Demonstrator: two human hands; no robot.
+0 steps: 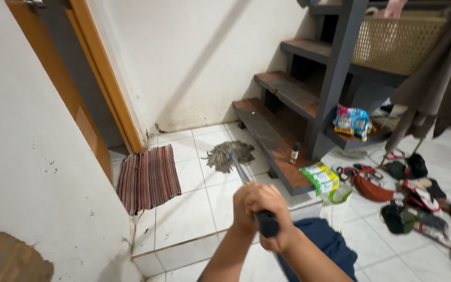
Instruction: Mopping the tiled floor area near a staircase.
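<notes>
Grey mop head [230, 155], red-striped mat [149, 178]

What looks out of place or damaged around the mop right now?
Sandals lie scattered across the tiles right of the stairs. The wall at lower left has a bare brown patch where its paint is gone. The striped mat lies slightly askew by the door.

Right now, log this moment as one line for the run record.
hands: both gripping mop handle | mop head: on white tile floor by bottom stair step | striped mat: left, apart
</notes>
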